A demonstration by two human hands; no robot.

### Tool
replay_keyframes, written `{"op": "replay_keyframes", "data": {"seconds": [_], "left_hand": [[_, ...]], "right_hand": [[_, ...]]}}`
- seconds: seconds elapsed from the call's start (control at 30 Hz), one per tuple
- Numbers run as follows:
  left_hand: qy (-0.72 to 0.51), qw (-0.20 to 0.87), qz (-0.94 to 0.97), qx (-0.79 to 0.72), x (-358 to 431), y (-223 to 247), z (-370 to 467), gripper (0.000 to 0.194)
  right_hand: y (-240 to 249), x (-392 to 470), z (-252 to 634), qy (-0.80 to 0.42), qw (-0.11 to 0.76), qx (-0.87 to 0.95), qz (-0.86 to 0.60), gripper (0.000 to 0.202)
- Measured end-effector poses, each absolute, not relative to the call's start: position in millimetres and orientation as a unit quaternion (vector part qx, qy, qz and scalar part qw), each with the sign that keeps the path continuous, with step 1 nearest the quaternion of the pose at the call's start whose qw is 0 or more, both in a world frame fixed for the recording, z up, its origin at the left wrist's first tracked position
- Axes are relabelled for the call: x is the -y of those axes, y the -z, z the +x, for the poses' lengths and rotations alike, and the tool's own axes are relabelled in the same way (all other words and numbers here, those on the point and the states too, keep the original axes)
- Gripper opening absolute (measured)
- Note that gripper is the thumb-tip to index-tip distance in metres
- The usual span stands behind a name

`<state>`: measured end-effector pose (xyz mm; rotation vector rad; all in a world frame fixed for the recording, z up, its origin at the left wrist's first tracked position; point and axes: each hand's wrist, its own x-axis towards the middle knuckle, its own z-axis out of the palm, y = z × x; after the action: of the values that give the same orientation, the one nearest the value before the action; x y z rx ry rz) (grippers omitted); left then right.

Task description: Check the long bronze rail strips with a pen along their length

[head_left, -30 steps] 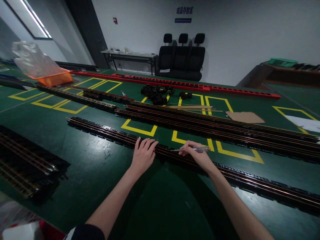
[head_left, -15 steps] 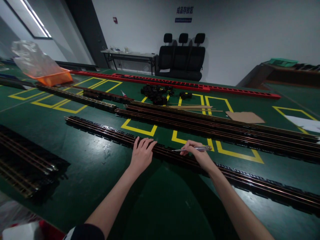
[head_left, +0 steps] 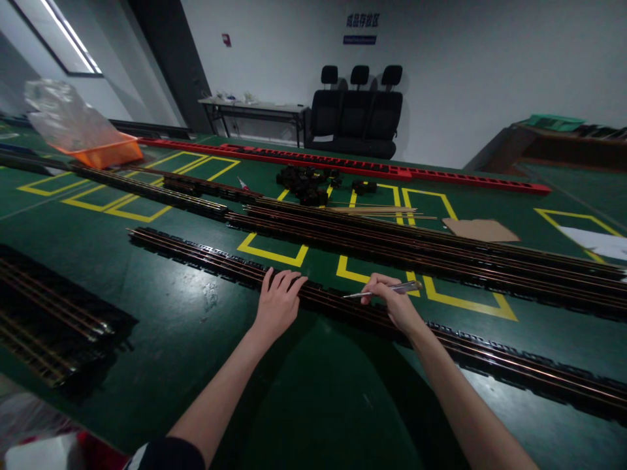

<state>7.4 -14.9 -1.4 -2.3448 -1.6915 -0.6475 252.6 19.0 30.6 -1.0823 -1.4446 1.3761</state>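
Note:
A long black track section (head_left: pixel 206 254) with thin copper-coloured rods runs diagonally across the green table. Lying over its middle is my left hand (head_left: pixel 279 300), fingers stretched and slightly apart, the fingertips along the far edge; its thumb is hidden. To the right, my right hand (head_left: pixel 389 300) is closed round a slim screwdriver (head_left: pixel 404 286) with a clear handle. The metal shaft points left, and its tip is at the track between my two hands. Whether the tip touches a rod I cannot tell.
Longer track sections (head_left: pixel 416 245) lie behind, and a short stack (head_left: pixel 49 313) at left. Farther back are black parts (head_left: pixel 306 186), thin wooden strips (head_left: pixel 377 211), cardboard (head_left: pixel 480 230), a red rail (head_left: pixel 343 166) and an orange bin (head_left: pixel 110 153) with a plastic bag.
My right hand has shifted a little to the right with the screwdriver, and its tip has moved right along the track. My left hand stays in place.

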Motion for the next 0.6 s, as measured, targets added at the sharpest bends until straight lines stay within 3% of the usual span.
{"op": "replay_keyframes", "data": {"seconds": [0.6], "left_hand": [[0.216,0.088,-0.791,0.566,15.3,1.2,7.2,0.040]], "right_hand": [[-31.6,-16.2,247.9,-0.563,0.414,0.575,-0.425,0.018]]}}
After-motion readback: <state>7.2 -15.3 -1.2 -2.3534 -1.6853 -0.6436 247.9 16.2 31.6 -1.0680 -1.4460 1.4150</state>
